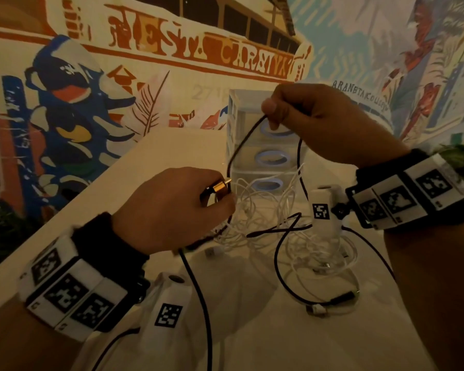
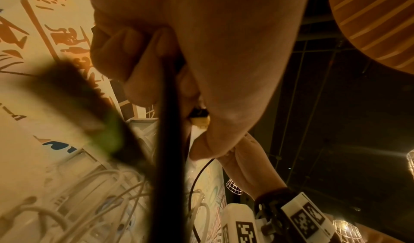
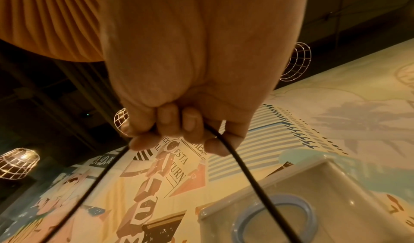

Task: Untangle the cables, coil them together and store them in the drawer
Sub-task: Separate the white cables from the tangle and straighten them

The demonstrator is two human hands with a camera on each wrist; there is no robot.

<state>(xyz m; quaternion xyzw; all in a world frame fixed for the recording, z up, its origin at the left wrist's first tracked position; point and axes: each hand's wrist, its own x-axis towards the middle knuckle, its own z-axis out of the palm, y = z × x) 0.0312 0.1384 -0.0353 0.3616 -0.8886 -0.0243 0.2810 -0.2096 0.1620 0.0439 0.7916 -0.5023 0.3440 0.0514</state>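
Observation:
A black cable runs between both hands above the white table. My left hand grips its gold-tipped plug end, and the cable hangs down from that fist. Raised higher, my right hand pinches a loop of the same black cable in curled fingers. Below the hands a tangle of thin white cables lies on the table, crossed by more black cable. A small clear drawer unit with blue ring handles stands behind the tangle, its drawers closed.
A painted mural wall rises behind the table. The table's left edge runs diagonally, with dark plants beyond it. A white connector and a black plug lie at the front right of the tangle.

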